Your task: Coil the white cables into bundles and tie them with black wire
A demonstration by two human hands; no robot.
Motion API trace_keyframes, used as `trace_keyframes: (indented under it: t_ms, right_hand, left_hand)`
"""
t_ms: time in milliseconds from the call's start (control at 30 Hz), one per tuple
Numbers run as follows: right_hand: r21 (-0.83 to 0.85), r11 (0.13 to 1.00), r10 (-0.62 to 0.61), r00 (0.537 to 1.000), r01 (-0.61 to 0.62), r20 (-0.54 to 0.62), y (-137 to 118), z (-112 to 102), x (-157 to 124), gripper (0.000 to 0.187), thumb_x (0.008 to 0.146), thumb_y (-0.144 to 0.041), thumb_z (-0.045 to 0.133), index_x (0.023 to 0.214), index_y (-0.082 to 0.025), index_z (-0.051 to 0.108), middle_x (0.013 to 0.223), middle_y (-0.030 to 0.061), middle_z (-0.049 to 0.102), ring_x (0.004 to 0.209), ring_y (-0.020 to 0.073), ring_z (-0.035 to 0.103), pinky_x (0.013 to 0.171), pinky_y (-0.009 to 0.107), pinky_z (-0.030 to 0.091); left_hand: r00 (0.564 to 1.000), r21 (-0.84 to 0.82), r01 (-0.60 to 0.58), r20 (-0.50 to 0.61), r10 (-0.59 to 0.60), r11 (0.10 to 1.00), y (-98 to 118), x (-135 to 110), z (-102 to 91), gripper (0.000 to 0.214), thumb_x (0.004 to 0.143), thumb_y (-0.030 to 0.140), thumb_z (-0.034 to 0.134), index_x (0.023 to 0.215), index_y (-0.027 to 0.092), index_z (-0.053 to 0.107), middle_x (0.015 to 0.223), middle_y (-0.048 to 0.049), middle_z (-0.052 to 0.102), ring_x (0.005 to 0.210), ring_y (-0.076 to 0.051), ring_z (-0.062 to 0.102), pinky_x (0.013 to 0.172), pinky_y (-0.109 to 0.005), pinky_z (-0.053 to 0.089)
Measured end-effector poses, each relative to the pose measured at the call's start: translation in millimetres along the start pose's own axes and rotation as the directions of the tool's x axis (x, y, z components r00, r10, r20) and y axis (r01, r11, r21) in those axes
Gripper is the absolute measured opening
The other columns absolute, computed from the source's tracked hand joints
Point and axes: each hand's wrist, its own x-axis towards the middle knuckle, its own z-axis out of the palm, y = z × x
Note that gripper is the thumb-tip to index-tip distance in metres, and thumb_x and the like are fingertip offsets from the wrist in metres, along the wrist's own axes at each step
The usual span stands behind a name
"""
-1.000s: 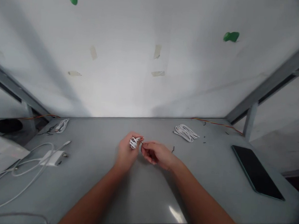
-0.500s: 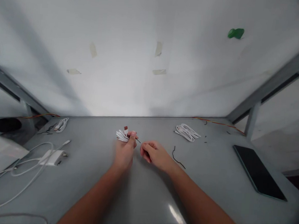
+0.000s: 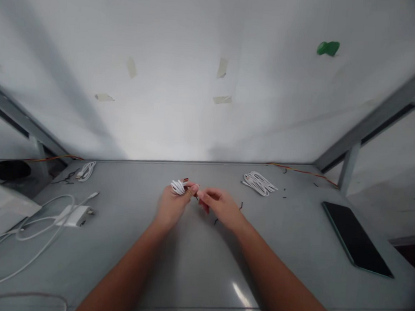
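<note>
My left hand [image 3: 171, 207] is closed around a small coiled white cable [image 3: 178, 187], whose loops stick out above the fingers. A reddish-brown connector end shows beside the loops. My right hand [image 3: 221, 207] is closed in a pinch and meets the left fingertips. Between the fingertips runs a thin black twist tie [image 3: 196, 198], mostly covered by the fingers. Short black wire-like bits show on both sides of the right wrist; whether they are one piece I cannot tell.
Another coiled white cable [image 3: 259, 184] lies back right, a dark tablet [image 3: 358, 239] at far right. On the left are a small cable bundle [image 3: 85, 171], a white charger [image 3: 72, 215] with a long loose cable, and a white box [image 3: 4, 210]. A white wall stands behind the table.
Both hands have come together, the right fingers now at the left fingertips on the black tie. The left hand with its cable has shifted slightly right, and the cable is turned.
</note>
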Motion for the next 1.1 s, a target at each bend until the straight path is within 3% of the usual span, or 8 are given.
trace_keyframes:
  t_ms: [167, 267, 400, 500, 633, 767, 1000, 1100]
  right_hand:
    - [0.013, 1.000, -0.009, 0.999, 0.009, 0.038, 7.9, -4.5, 1.2, 0.031, 0.080, -0.050, 0.083, 0.080, -0.020, 0.079, 0.060, -0.0046, 0.058, 0.055, 0.0109, 0.044, 0.054, 0.025, 0.032]
    - [0.134, 0.991, 0.005, 1.000, -0.004, -0.012, 10.1, -2.7, 4.7, 0.039, 0.072, -0.055, 0.088, 0.079, -0.019, 0.075, 0.067, -0.0014, 0.066, 0.056, 0.0125, 0.052, 0.055, 0.027, 0.041]
    - [0.203, 0.979, 0.032, 0.989, -0.002, -0.142, 11.1, -0.6, 9.0, 0.044, 0.058, -0.053, 0.095, 0.076, -0.020, 0.072, 0.075, 0.0038, 0.076, 0.067, 0.0182, 0.066, 0.058, 0.028, 0.047]
    - [0.137, 0.990, 0.021, 0.979, 0.007, -0.205, 13.2, -1.3, 10.7, 0.036, 0.062, -0.050, 0.092, 0.073, -0.020, 0.076, 0.071, 0.0036, 0.076, 0.067, 0.0182, 0.066, 0.063, 0.029, 0.049]
    - [0.071, 0.997, -0.021, 0.975, 0.038, -0.220, 16.0, -3.1, 11.6, 0.028, 0.067, -0.047, 0.089, 0.076, -0.021, 0.080, 0.068, 0.0026, 0.074, 0.067, 0.0180, 0.064, 0.067, 0.031, 0.049]
    - [-0.018, 0.996, -0.088, 0.975, 0.086, -0.205, 14.8, -5.7, 11.8, 0.028, 0.070, -0.048, 0.089, 0.077, -0.022, 0.082, 0.074, 0.0028, 0.075, 0.072, 0.0191, 0.066, 0.072, 0.033, 0.050]
    - [-0.279, 0.946, -0.182, 0.982, 0.163, -0.044, 9.1, -17.8, 8.1, 0.020, 0.091, -0.036, 0.068, 0.086, -0.025, 0.085, 0.072, 0.0015, 0.075, 0.066, 0.0188, 0.064, 0.070, 0.031, 0.048]
    - [-0.497, 0.845, -0.223, 0.975, 0.196, 0.005, 9.8, -19.0, 5.3, 0.025, 0.096, -0.024, 0.058, 0.089, -0.026, 0.083, 0.078, 0.0027, 0.079, 0.070, 0.0197, 0.067, 0.071, 0.031, 0.047]
  left_hand:
    - [0.995, 0.024, 0.013, 0.101, -0.015, 1.000, -4.7, -0.5, 4.4, 0.045, 0.075, 0.059, 0.088, 0.089, 0.018, 0.078, 0.064, 0.0000, 0.058, 0.060, -0.014, 0.050, 0.056, -0.026, 0.035]
    - [0.988, 0.052, 0.053, 0.144, -0.060, 0.997, -6.9, -0.2, 4.1, 0.054, 0.077, 0.064, 0.085, 0.100, 0.016, 0.079, 0.057, 0.0029, 0.053, 0.055, -0.013, 0.047, 0.055, -0.025, 0.034]
    - [0.963, 0.108, 0.149, 0.208, -0.169, 0.983, -8.0, -2.4, 3.3, 0.063, 0.079, 0.077, 0.076, 0.095, 0.016, 0.074, 0.052, 0.0045, 0.048, 0.049, -0.011, 0.040, 0.050, -0.025, 0.028]
    - [0.932, 0.078, 0.261, 0.241, -0.272, 0.962, -7.1, -4.4, 3.5, 0.064, 0.077, 0.079, 0.077, 0.098, 0.019, 0.070, 0.055, 0.0046, 0.052, 0.047, -0.010, 0.037, 0.046, -0.024, 0.022]
    - [0.903, -0.093, 0.317, 0.334, -0.271, 0.944, -1.8, -4.8, 4.2, 0.060, 0.071, 0.071, 0.086, 0.087, 0.018, 0.066, 0.073, -0.0011, 0.065, 0.049, -0.006, 0.033, 0.046, -0.022, 0.018]
    - [0.886, -0.170, 0.367, 0.364, -0.287, 0.915, 0.5, -3.0, 3.1, 0.057, 0.064, 0.061, 0.094, 0.080, 0.014, 0.066, 0.069, 0.0011, 0.058, 0.050, -0.003, 0.030, 0.047, -0.020, 0.017]
    - [0.959, 0.079, 0.193, 0.193, -0.205, 0.978, -3.1, 0.9, -6.0, 0.047, 0.075, 0.061, 0.086, 0.073, 0.017, 0.072, 0.058, 0.0007, 0.056, 0.047, -0.008, 0.037, 0.047, -0.025, 0.023]
    - [0.977, 0.222, 0.060, 0.187, -0.102, 0.973, -0.2, 3.0, -9.0, 0.040, 0.079, 0.053, 0.083, 0.061, 0.021, 0.069, 0.050, 0.0009, 0.052, 0.045, -0.012, 0.041, 0.049, -0.027, 0.029]
